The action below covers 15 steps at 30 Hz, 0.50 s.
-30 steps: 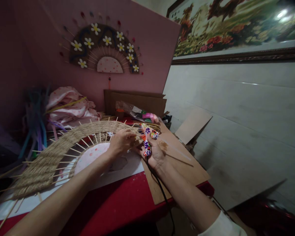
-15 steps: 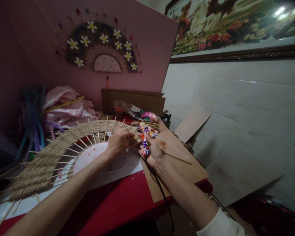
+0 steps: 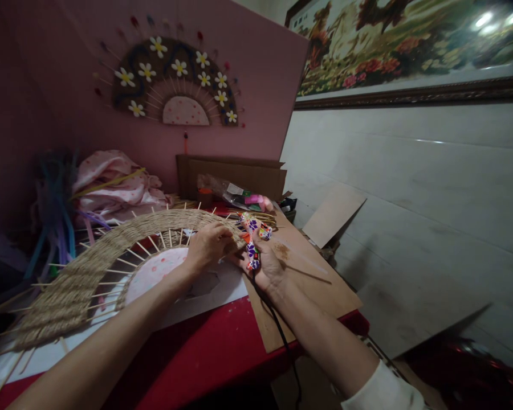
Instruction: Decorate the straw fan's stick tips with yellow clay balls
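My right hand [image 3: 267, 259] is wrapped round a flower-patterned glue gun [image 3: 252, 242] whose black cord hangs down past the table edge. The gun's nozzle points at the right end of a woven fan [image 3: 89, 262], an arch of tan cord on thin wooden sticks. At that same end my left hand [image 3: 209, 245] has its fingers closed on the woven edge, just left of the gun. Inside the arch is a half-round panel of pink dotted cloth [image 3: 154, 273]. My fingers hide the spot where the nozzle meets the weave.
A brown board [image 3: 303, 285] lies on the red-covered table [image 3: 196, 341], with a thin stick on it. Behind stand pink cloth [image 3: 115, 182], cardboard [image 3: 235, 171] and a plastic bag [image 3: 235, 193]. A finished flowered fan [image 3: 175, 74] hangs on the pink backing.
Almost nothing differs. The whole view has shifted very slightly, and both hands keep their places at the fan's right end.
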### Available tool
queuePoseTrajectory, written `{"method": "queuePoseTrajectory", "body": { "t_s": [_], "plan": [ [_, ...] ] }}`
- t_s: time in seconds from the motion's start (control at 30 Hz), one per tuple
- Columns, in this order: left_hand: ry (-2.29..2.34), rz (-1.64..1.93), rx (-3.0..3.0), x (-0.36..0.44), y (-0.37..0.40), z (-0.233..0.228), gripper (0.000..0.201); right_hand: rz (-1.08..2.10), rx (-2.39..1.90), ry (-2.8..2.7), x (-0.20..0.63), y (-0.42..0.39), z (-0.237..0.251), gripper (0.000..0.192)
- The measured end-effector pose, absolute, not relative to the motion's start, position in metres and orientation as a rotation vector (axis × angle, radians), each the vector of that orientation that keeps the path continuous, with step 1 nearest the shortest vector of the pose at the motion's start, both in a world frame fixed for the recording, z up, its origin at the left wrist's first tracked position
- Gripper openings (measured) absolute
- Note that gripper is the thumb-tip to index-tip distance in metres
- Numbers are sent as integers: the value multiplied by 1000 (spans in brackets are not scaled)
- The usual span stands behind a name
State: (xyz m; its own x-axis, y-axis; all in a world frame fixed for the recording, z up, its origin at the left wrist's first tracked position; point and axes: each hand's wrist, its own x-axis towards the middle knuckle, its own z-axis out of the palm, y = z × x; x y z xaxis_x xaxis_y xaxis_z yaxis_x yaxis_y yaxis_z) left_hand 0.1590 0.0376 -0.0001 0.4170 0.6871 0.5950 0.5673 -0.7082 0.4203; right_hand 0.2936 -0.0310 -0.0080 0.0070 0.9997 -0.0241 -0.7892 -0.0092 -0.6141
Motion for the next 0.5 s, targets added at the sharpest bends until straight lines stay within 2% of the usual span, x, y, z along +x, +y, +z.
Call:
{"method": "queuePoseTrajectory", "body": {
  "t_s": [0.5],
  "plan": [
    [1169,1068,2636,160,30,6,11,1509,-509,-512,295,-27,-12,27]
  ]
}}
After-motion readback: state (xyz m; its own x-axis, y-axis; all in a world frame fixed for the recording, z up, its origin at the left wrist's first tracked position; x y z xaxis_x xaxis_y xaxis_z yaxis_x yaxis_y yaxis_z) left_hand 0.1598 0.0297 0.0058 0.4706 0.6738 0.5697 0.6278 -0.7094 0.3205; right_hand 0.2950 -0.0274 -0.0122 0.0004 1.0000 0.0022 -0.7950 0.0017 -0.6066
